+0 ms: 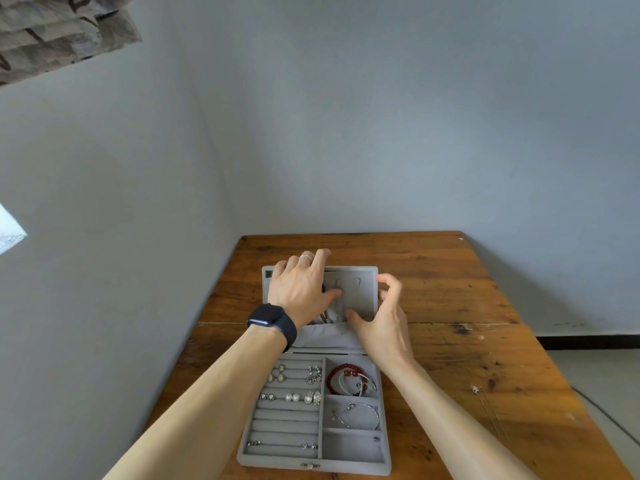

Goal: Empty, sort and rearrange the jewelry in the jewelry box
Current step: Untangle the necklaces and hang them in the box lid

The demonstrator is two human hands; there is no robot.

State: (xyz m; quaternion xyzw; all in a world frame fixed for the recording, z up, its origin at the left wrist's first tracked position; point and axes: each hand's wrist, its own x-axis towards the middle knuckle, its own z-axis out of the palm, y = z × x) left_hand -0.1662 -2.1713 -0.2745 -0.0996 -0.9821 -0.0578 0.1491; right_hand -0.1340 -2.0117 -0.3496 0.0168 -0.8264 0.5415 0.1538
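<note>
A grey velvet jewelry box (313,464) lies open on the wooden table (450,306). Its lid (360,296) lies flat behind the base, with small hooks and a fabric pocket. My left hand (301,289) rests spread on the lid's left side, over a dark red beaded necklace (323,317) and a thin silver chain (337,311). My right hand (384,317) hovers at the lid's right edge, fingers curled and apart, thumb on the lining. In the base, earrings (294,396) sit in the ring rolls, a red bead bracelet (341,374) and silver bangles (360,414) lie in right-hand compartments.
A thin silver necklace (485,403) lies loose on the table to the right of the box. The table stands in a corner against grey walls. A dark cable runs on the floor at the right.
</note>
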